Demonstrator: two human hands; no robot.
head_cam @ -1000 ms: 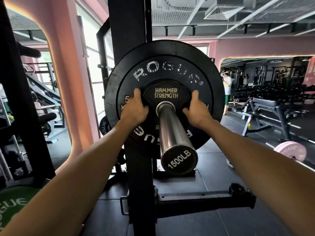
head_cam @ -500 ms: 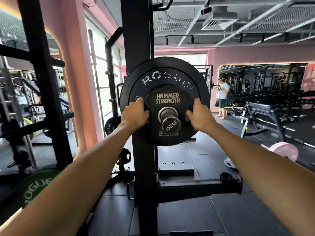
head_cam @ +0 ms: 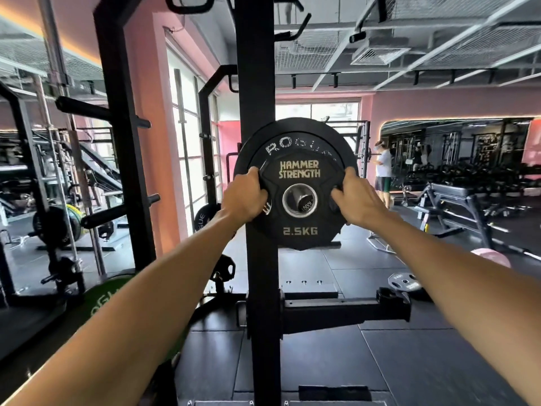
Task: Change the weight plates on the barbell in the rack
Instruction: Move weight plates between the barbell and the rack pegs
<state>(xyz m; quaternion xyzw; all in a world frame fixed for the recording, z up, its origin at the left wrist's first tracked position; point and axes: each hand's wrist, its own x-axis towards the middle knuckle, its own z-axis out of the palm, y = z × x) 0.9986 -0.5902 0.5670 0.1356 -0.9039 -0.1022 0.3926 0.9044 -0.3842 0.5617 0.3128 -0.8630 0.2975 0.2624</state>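
Far left: a green plate (head_cam: pixel 101 297) marked with white letters leans low beside the black rack frame (head_cam: pixel 123 148), partly hidden by the left forearm.
Left hand: the left hand (head_cam: pixel 244 199) grips the left edge of the small plate, its fingers (head_cam: pixel 254 174) curled over the rim at one of the grip cut-outs.
Rack upright: a black upright (head_cam: pixel 254 83) runs from ceiling to floor just behind the left hand and covers the left part of the plates.
Small plate: the black 2.5 kg plate (head_cam: pixel 298 200), marked HAMMER STRENGTH, stands upright facing the camera, held between both hands in front of the large plate.
Large plate: the black ROGUE bumper plate (head_cam: pixel 292 133) sits behind the small one, its rim showing above and around it.
Barbell sleeve: the sleeve end (head_cam: pixel 306 204), stamped 1500LB, shows inside the small plate's centre hole; whether the plate rests on it I cannot tell.
Right hand: the right hand (head_cam: pixel 355 202) grips the plate's right edge, fingers wrapped round the rim.
Floor right: another small black plate (head_cam: pixel 404 281) lies flat on the floor, with a pink plate (head_cam: pixel 491 257) near it.
Background right: a person (head_cam: pixel 382 171) stands by a bench (head_cam: pixel 450 194).
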